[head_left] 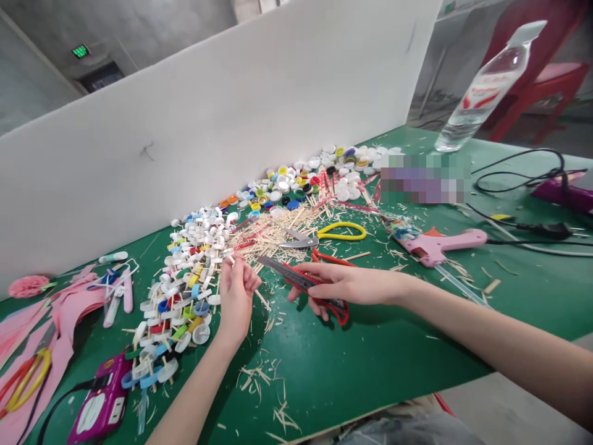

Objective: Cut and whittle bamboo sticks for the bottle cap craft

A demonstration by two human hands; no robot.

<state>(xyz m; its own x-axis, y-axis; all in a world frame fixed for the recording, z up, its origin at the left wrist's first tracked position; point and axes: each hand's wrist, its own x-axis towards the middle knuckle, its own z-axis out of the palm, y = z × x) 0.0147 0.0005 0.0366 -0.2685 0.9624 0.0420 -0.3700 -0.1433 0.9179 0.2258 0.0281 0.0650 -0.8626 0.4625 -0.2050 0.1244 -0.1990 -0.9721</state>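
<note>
My right hand is wrapped around a red and black utility knife, its blade pointing up and left toward my other hand. With fingers pinched, my left hand holds what looks like a thin wooden stick; most of it is hidden by the fingers. Just left of that hand lie many bottle caps with short sticks through them. Behind both hands is a heap of wooden sticks and shavings. Yellow-handled scissors rest open on the heap's right side, beyond the knife.
A pink glue gun lies to the right, near a water bottle and black cables. Loose caps line the white partition. At left are pink paper, more scissors and a magenta device on the green table.
</note>
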